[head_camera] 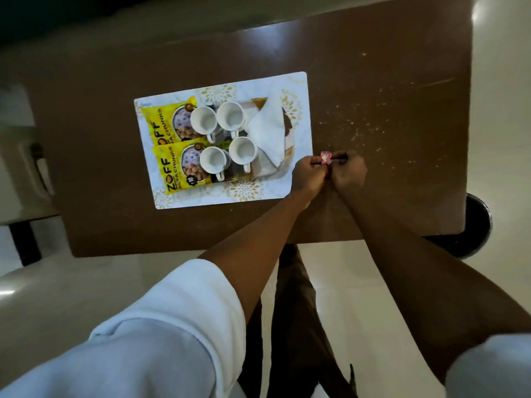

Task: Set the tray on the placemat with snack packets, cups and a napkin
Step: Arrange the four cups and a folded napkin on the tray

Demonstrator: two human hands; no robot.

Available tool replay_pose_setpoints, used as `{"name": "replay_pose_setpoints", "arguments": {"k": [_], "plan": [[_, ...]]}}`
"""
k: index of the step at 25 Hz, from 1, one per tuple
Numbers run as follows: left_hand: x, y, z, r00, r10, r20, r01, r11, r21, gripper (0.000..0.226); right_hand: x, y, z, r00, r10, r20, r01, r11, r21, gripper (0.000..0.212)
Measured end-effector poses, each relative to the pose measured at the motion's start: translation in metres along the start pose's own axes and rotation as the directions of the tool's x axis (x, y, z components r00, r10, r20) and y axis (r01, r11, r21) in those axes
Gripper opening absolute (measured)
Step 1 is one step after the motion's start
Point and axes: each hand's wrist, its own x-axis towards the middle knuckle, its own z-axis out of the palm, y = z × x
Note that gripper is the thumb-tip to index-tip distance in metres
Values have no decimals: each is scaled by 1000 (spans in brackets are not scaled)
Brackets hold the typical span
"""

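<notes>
Near: both forearms reach fwd from rolled white sleeves [184, 317] over the brown table [100, 168]. Left hand [307, 173] and right hand [349, 170] are together, touching, just off the placemat's near-right corner, both pinched on a small pink/red wrapped item [326, 159] w/ a dark thin piece running out to the right. Too small to say what it is; poss. a sweet or sachet.

Mid: placemat [258, 193], white w/ gold flowers, lies flat on table. Tray [287, 165] sits on it, mostly hidden by its load.

Far: four white cups [231, 117] upright in a 2x2 block, handles toward the person. Two yellow snack packets [161, 127] side by side at left, partly under cups. White napkin [268, 127] folded at right.

Judgement: main setup looks done; this small item seems an extra. To do it well: keep the two-hand pinch steady, work clear of the cups, set it in the free tray corner by the napkin w/o nudging anything.
</notes>
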Motion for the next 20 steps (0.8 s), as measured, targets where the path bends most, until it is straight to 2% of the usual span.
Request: {"name": "replay_pose_setpoints", "arguments": {"k": [4,7,13,20], "plan": [[18,15,-29,993,100,-59,-100,995,9,30,14,-51,28,995,-85,48,88,995,-54,25],[15,17,-32,989,131,-72,-133,991,-30,28,20,-63,34,991,-122,56,126,990,-69,25],[3,14,-40,985,150,-86,-159,981,-113,32,22,-61,44,996,-87,23,89,993,-72,24],[4,2,-57,994,111,-24,-113,986,-122,42,3,-63,39,998,-60,21,61,996,-64,24]]}}
